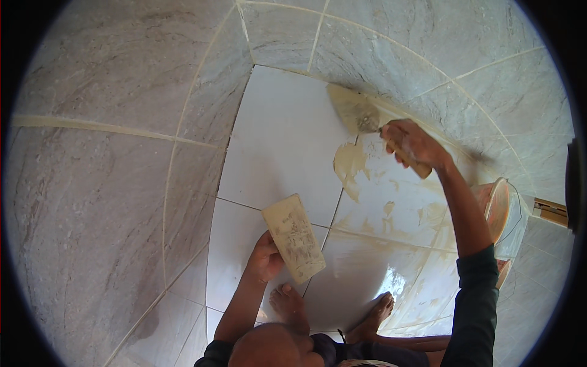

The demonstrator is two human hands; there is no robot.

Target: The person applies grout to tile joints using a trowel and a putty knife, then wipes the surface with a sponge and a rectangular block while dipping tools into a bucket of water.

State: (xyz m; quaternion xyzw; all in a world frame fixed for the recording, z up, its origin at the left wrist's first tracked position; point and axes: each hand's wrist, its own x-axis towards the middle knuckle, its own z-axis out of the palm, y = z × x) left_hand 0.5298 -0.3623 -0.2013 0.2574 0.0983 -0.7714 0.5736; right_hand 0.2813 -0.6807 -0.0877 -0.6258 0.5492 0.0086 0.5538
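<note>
My right hand (pixel 413 142) grips the wooden handle of a trowel (pixel 367 116) at the far right of the floor. The trowel's blade lies at or just over the white tiles near the wall's foot, with cream grout (pixel 350 165) around and below it. Near the middle, my left hand (pixel 267 257) holds a flat rectangular float (pixel 295 238) by one side. Cream grout coats the float's upward face, with darker patches. My left fingers are partly hidden beneath the float. Several dark joint lines run between the white floor tiles (pixel 272 147).
Grey marbled wall tiles (pixel 110 67) with cream joints rise at the left and far side. A bucket (pixel 498 205) with a wire handle stands beside my right forearm, and part of an orange container (pixel 503 272) shows nearer. My bare feet (pixel 287 303) rest on the tiles.
</note>
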